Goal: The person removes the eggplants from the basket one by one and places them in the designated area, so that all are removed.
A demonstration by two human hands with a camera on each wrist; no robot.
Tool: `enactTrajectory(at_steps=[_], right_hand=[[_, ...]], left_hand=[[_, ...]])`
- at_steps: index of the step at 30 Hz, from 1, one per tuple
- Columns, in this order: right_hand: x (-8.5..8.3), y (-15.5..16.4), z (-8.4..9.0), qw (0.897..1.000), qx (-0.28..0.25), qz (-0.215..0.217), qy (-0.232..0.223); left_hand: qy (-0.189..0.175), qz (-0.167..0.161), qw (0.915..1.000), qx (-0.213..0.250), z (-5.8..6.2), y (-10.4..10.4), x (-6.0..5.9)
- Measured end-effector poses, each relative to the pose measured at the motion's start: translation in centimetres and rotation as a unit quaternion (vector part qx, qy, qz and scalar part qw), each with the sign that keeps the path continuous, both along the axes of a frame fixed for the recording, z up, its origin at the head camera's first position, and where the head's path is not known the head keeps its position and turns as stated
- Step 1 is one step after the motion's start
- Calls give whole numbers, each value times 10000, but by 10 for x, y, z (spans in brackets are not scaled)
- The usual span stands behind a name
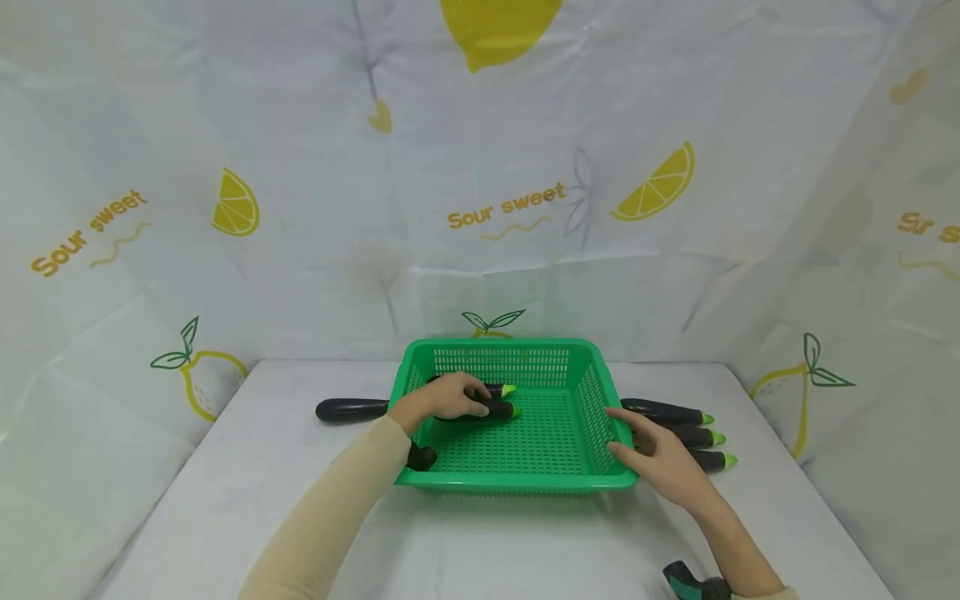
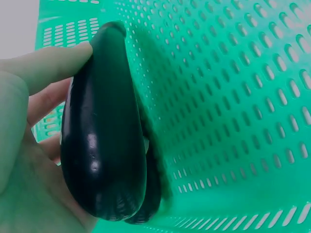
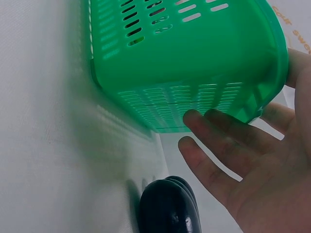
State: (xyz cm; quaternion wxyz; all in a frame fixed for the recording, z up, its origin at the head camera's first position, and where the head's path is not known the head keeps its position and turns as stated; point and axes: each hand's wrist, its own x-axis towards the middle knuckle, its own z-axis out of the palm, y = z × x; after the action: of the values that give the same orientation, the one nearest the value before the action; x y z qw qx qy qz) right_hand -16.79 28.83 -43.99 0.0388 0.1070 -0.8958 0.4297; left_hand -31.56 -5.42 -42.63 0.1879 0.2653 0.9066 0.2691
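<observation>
So the person's left hand (image 1: pixel 448 398) is reaching into the green basket (image 1: pixel 592 392) and wrapping its fingers around an eggplant (image 1: pixel 495 409), which is sitting low against the basket's 9 o'clock wall, right beside a second eggplant (image 1: pixel 497 389) already lying at its 12 o'clock side. The right hand (image 1: pixel 654 456) is resting with spread, relaxed fingers on the basket's 3 o'clock rim, holding nothing.

If I were doing this, I'd be lowering it flat onto the mesh floor, lined up with its neighbour, and only then loosening the fingers so it isn't rolling off. That glossy skin looks slippery. The steadying hand seems worth keeping there, since the basket looks light enough to skid on the worktop (image 1: pixel 255 467). Three more eggplants (image 1: pixel 678 425) are waiting at 3 o'clock, another (image 1: pixel 351 409) at 9.
</observation>
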Motion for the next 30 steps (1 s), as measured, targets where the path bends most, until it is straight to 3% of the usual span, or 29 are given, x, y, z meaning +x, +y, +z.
enactTrajectory(at_steps=[12, 30], right_hand=[[-1, 0, -2, 10000, 74, -36, 11], [-2, 0, -3, 9997, 188, -133, 55]], left_hand=[[38, -54, 9993, 377, 19, -1, 5], [489, -239, 9980, 315, 51, -12, 18]])
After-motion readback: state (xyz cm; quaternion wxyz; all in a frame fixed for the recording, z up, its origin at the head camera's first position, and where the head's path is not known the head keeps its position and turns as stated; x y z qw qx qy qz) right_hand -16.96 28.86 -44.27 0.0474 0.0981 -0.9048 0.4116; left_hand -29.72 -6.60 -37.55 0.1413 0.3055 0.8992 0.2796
